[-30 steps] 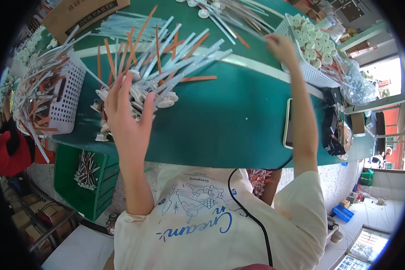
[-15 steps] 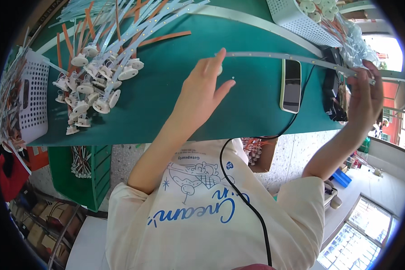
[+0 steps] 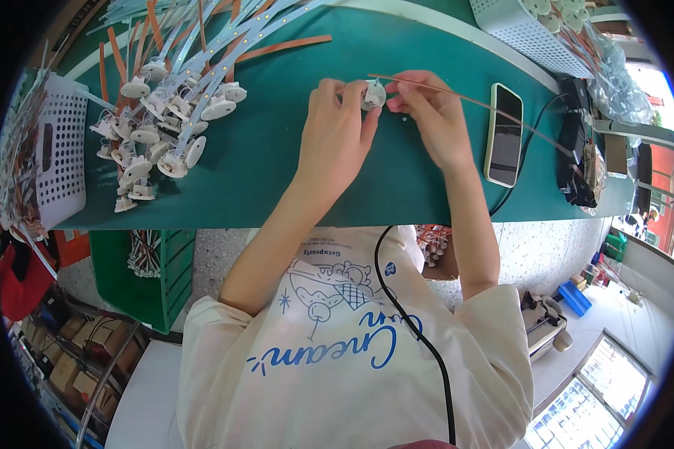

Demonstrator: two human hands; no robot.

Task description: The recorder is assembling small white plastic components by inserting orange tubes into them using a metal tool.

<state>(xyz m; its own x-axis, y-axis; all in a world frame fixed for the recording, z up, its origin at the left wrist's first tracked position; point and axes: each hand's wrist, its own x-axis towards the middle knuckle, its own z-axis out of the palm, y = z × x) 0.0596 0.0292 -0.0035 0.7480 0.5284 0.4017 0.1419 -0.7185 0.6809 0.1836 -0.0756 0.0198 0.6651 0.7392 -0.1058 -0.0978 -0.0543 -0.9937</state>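
Observation:
My left hand pinches a small round white plastic base between thumb and fingers, above the green mat. Close beside it, my right hand grips a thin LED strip near one end, its brown edge showing. That end reaches over to the white base; whether the two are joined I cannot tell. From my right hand the rest of the strip runs off to the right, passing over the phone. To the left lies a heap of similar white bases with LED strips attached.
A phone lies right of my hands, with a black cable near it. White perforated baskets stand at the left and far right. Black objects sit at the table's right. Below the front edge is a green crate.
My right hand has come in from the far right to beside my left hand. The strip, earlier stretched between both hands with its dotted face showing, now shows its brown side.

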